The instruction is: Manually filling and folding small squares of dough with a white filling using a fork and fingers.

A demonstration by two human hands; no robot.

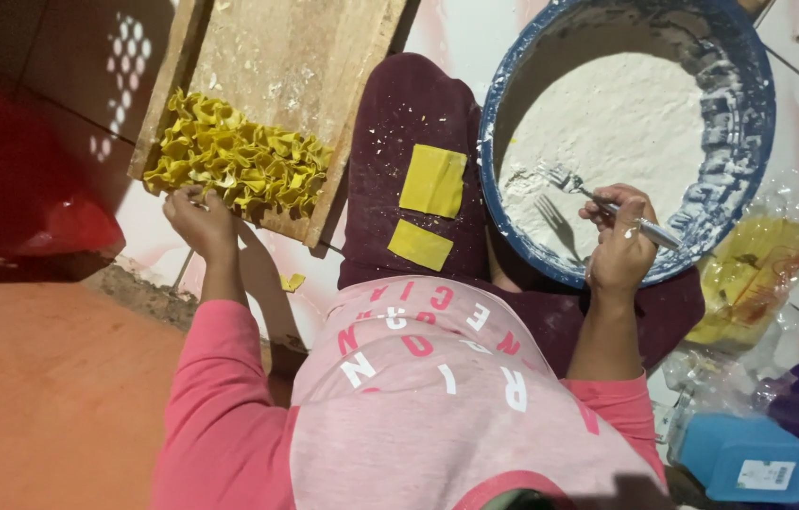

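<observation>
She sits on the floor with a round blue plastic basin (735, 142) of white filling by her knee. Her right hand (621, 241) grips a metal fork (598, 196), its tines over the filling. Left of the basin, two flat yellow wrapper squares (429, 203) lie on her thigh. Farther left, her left hand (199, 219), fingers curled, touches a pile of folded yellow dumplings (234, 156) on a wooden board (300, 57).

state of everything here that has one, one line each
left hand: at the edge of the folded yellow pieces, closed or open unclear
right hand: closed on the fork
fork: held, tines over the white filling
blue bowl: partly filled, walls smeared white
folded yellow pieces: heaped on the board
wooden board: floury, tilted
two flat yellow squares: unfolded, lying on the lap
</observation>
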